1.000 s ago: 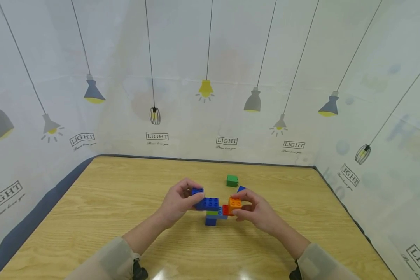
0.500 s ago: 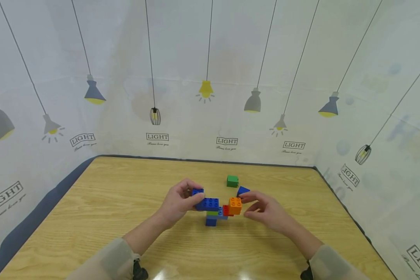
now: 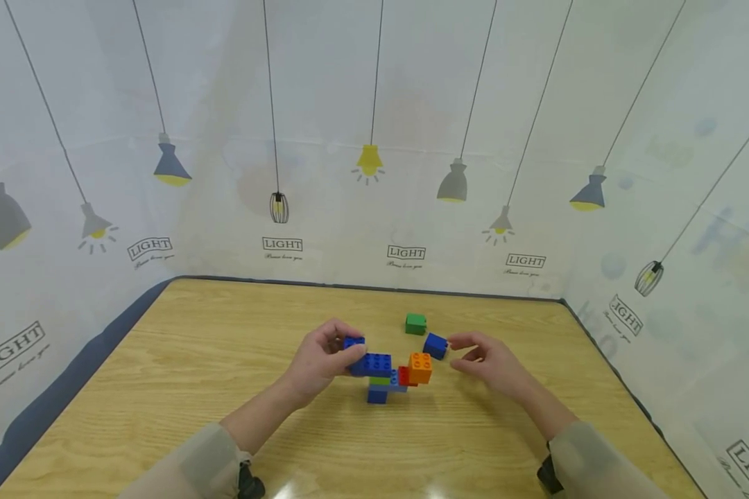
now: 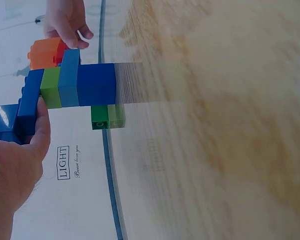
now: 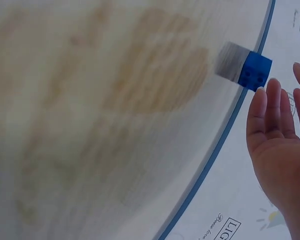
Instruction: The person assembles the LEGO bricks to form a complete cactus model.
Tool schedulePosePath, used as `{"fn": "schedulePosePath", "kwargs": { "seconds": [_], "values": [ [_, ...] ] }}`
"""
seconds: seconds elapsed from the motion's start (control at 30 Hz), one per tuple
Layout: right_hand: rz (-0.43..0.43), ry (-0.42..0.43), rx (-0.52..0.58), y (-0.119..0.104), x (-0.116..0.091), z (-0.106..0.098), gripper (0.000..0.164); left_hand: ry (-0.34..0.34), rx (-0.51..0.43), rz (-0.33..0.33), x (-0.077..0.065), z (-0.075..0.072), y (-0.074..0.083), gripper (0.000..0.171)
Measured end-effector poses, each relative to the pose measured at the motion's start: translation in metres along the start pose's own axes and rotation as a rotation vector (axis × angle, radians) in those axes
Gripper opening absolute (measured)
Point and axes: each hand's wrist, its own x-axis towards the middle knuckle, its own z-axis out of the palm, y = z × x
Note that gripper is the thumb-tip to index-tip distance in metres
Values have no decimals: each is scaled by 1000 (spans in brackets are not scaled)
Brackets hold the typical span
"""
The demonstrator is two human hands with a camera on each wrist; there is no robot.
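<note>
A joined build of toy building bricks stands on the wooden table in front of me. Its bottom is a blue brick (image 3: 377,396), with a light blue brick (image 4: 70,85) and a lime green brick (image 4: 51,88) above. A long blue brick (image 3: 376,364) lies across the top, a smaller blue brick (image 3: 353,342) on its left end. An orange brick (image 3: 420,367) sits on a red brick (image 3: 403,375) at the right. My left hand (image 3: 317,357) grips the blue bricks at the left end. My right hand (image 3: 494,364), fingers loosely extended and holding nothing, is beside a loose blue brick (image 3: 435,346).
A green brick (image 3: 415,324) lies farther back on the table (image 3: 237,326), behind the loose blue brick. A pale curtain (image 3: 324,208) printed with lamps surrounds the table's far and side edges.
My right hand has let go of the orange brick and moved right, to beside the loose blue brick, which now shows fully. My left hand keeps its grip in nearly the same place.
</note>
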Motion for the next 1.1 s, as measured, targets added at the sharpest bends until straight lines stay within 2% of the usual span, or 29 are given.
{"fn": "schedulePosePath", "kwargs": {
  "seconds": [0.2, 0.43, 0.7, 1.1],
  "values": [
    [56, 6, -45, 4, 18, 0, 52, -10, -5, 1, 0, -1, -1, 30],
    [80, -22, -100, 4, 36, 5, 61, -13, -2, 7, 0, -1, -1, 33],
    [97, -35, -92, 9, 47, 9, 57, 0, 5, 8, 0, -1, -1, 29],
    [113, -31, -73, 10, 48, 11, 42, 2, 6, 9, 1, -1, -2, 32]
  ]
}}
